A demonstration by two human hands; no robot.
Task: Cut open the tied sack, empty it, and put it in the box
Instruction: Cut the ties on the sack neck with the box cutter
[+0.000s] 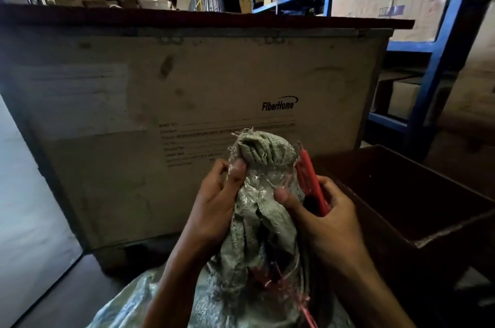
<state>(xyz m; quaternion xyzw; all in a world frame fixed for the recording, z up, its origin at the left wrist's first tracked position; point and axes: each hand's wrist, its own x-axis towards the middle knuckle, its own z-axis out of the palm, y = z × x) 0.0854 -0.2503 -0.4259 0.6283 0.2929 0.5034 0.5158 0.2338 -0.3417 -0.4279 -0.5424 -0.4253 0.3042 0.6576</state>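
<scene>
Sack neck is clamped by left hand; cutter, gripped in right hand, is probably best drawn away from fingers.

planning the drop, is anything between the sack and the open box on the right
Nothing visible. The green woven sack, gripped at its neck by the left hand and the right hand with a red utility knife, sits beside the dark open cardboard box.
</scene>
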